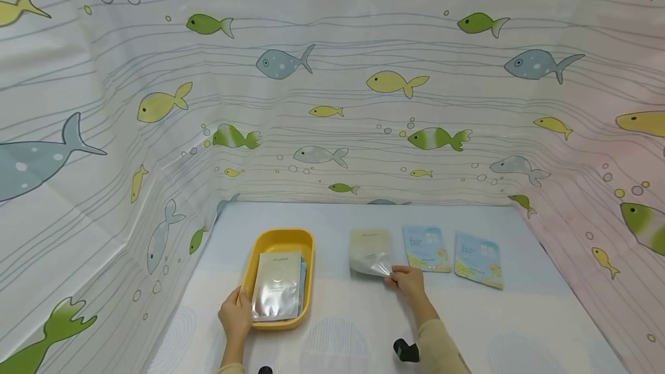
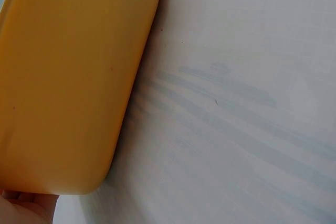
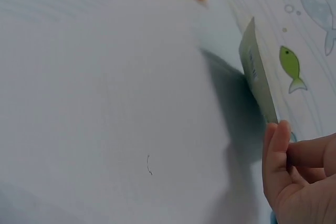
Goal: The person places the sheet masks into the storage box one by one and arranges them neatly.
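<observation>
A yellow tray stands on the left of the table. My left hand grips its left rim near the front corner; in the left wrist view the tray's outer wall covers most of that hand. Inside the tray lies a beige-silver sachet, with the blue edge of another sachet showing beneath it. To the right, my right hand pinches the near right corner of a second beige-silver sachet. In the right wrist view this sachet tilts up off the table, casting a shadow.
Two light blue sachets, a nearer-to-hand one and a farther right one, lie flat right of the beige sachet. A fish-patterned curtain encloses the table at the back and both sides.
</observation>
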### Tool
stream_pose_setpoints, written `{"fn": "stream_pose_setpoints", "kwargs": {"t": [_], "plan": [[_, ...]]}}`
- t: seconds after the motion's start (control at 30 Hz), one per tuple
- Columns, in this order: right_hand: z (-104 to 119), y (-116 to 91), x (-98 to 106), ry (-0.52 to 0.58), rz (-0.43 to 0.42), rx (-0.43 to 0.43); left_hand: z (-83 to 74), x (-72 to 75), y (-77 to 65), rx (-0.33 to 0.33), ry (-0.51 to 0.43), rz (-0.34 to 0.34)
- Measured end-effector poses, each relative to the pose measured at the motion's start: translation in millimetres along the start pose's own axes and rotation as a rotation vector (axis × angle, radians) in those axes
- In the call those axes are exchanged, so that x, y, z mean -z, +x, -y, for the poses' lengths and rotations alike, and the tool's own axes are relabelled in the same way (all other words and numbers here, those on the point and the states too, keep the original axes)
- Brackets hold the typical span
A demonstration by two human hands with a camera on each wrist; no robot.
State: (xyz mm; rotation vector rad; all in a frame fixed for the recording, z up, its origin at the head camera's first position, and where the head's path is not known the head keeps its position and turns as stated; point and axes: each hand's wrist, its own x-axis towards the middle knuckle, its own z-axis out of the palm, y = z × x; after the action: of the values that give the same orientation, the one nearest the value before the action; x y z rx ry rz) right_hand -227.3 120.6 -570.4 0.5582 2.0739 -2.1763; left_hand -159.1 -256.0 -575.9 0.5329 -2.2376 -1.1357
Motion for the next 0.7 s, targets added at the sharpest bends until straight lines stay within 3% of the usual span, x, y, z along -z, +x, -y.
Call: {"fn": "stream_pose_setpoints", "kwargs": {"t": [0.5, 0.7], "plan": [[9, -22, -6, 0.068, 0.027, 0.056, 0.5, -0.6, -0.2, -0.009, 0.005, -0.008], [13, -35, -19, 0.129, 0.088, 0.084, 0.2, 0.8, -0.5, -0.001, 0.008, -0.011]]}}
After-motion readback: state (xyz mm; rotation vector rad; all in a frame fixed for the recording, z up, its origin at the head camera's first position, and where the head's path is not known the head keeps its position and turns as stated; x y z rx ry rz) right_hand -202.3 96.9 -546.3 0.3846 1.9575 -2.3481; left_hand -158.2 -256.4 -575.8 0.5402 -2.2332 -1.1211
